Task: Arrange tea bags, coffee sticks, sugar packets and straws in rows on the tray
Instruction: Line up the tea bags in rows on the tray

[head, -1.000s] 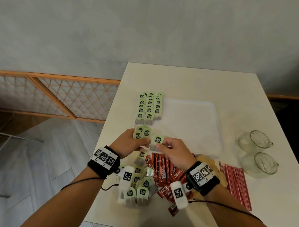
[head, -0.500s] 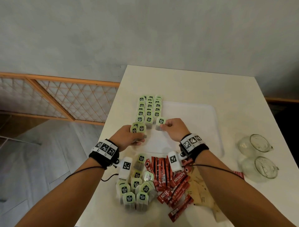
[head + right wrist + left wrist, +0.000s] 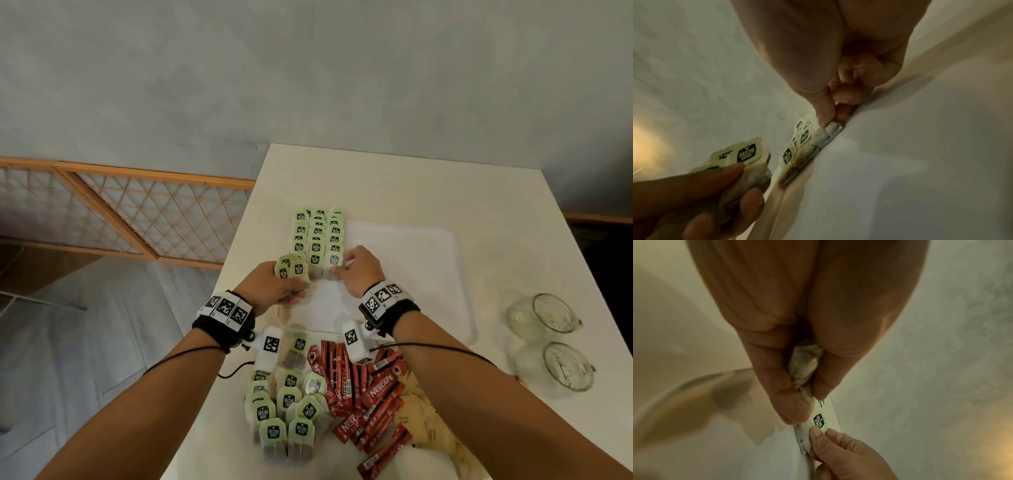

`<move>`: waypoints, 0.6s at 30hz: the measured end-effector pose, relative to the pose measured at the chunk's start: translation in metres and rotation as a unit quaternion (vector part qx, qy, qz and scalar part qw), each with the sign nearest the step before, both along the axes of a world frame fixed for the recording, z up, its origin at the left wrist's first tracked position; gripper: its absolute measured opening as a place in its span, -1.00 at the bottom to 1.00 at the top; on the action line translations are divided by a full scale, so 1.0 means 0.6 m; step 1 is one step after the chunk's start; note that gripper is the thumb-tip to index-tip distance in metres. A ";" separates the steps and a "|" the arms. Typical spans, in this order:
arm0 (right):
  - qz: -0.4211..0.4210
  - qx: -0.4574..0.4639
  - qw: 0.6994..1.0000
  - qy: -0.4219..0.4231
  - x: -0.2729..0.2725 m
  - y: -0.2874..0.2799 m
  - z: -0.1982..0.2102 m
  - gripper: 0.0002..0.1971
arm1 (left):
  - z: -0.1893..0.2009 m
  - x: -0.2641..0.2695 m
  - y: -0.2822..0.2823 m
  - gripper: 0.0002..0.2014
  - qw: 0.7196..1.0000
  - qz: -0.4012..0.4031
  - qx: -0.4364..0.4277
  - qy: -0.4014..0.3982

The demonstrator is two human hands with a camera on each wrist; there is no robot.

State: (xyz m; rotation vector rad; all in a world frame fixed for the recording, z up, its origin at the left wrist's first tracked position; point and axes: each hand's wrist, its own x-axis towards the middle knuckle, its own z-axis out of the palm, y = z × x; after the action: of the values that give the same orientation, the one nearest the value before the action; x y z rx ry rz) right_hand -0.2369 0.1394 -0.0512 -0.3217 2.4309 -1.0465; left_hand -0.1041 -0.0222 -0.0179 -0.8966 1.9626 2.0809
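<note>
On a white table (image 3: pixel 394 185), a tea bag (image 3: pixel 334 263) is pinched onto the tray (image 3: pixel 428 274) by the right hand (image 3: pixel 359 270); spares (image 3: pixel 289 269) are clamped in the left hand (image 3: pixel 270 287). Release beside the rows (image 3: pixel 317 236) is judged next.

Tea bags (image 3: pixel 319 236) on tray's (image 3: pixel 411 274) left

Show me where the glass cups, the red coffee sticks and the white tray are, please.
glass cups (image 3: pixel 551 313): head view, on the rim of the farther cup.
red coffee sticks (image 3: pixel 380 387): head view, on a stick's label in the loose pile.
white tray (image 3: pixel 411 274): head view, on its bare floor.
</note>
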 end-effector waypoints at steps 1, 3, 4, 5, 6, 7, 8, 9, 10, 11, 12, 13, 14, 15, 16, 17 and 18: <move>-0.002 0.001 1.000 -0.003 0.000 -0.001 0.000 -0.67 | 0.002 0.001 0.000 -0.84 1.000 0.001 -0.001 0.002; -0.005 0.004 1.000 -0.008 0.001 -0.002 0.002 -0.60 | 0.004 0.002 -0.001 -0.85 1.000 0.003 -0.011 0.007; -0.010 0.003 1.000 -0.009 0.003 -0.001 0.003 -0.57 | 0.004 0.003 -0.001 -0.85 1.000 0.003 -0.019 0.009; -0.014 0.000 1.000 -0.009 0.004 0.000 0.002 -0.55 | 0.003 0.003 -0.002 -0.84 1.000 0.004 -0.026 0.012; -0.017 -0.009 1.000 -0.008 0.007 0.002 0.003 -0.54 | 0.002 0.003 -0.003 -0.84 0.999 0.005 -0.033 0.015; -0.015 -0.022 1.000 -0.005 0.011 0.003 0.006 -0.56 | 0.001 0.004 -0.005 -0.83 0.999 0.007 -0.037 0.019; -0.006 -0.038 0.999 -0.001 0.016 0.004 0.010 -0.62 | 0.002 0.004 -0.005 -0.83 0.999 0.009 -0.037 0.022; 0.015 -0.055 0.998 0.002 0.022 0.005 0.013 -0.68 | 0.002 0.004 -0.006 -0.83 0.999 0.010 -0.033 0.027; 0.046 -0.072 0.996 0.002 0.027 0.006 0.016 -0.75 | 0.003 0.005 -0.006 -0.83 0.999 0.009 -0.030 0.032; 0.084 -0.090 0.992 -0.006 0.032 0.008 0.018 -0.81 | 0.003 0.005 -0.007 -0.83 0.999 0.007 -0.032 0.035; 0.118 -0.105 0.987 -0.022 0.038 0.010 0.021 -0.83 | 0.004 0.005 -0.007 -0.82 0.999 0.003 -0.039 0.037; 0.140 -0.119 0.982 -0.044 0.045 0.011 0.023 -0.84 | 0.004 0.006 -0.009 -0.81 0.998 0.000 -0.049 0.036; 0.150 -0.127 0.979 -0.059 0.050 0.012 0.023 -0.82 | 0.004 0.007 -0.009 -0.80 0.998 -0.003 -0.057 0.035; 0.153 -0.129 0.977 -0.066 0.054 0.012 0.023 -0.80 | 0.003 0.008 -0.010 -0.79 0.997 -0.005 -0.062 0.034; 0.155 -0.128 0.977 -0.070 0.058 0.011 0.022 -0.80 | 0.002 0.009 -0.011 -0.79 0.997 -0.007 -0.063 0.034; 0.156 -0.124 0.977 -0.073 0.061 0.009 0.021 -0.81 | 0.001 0.010 -0.012 -0.78 0.997 -0.009 -0.064 0.034; 0.157 -0.121 0.977 -0.077 0.064 0.007 0.020 -0.82 | 0.000 0.011 -0.013 -0.78 0.997 -0.010 -0.064 0.034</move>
State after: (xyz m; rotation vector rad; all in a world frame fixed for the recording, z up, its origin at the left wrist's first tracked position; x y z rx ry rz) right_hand -0.1986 0.1435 -0.0392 -0.6579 2.0333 -1.1749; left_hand -0.0974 -0.0297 -0.0177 -0.8343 2.1510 2.0204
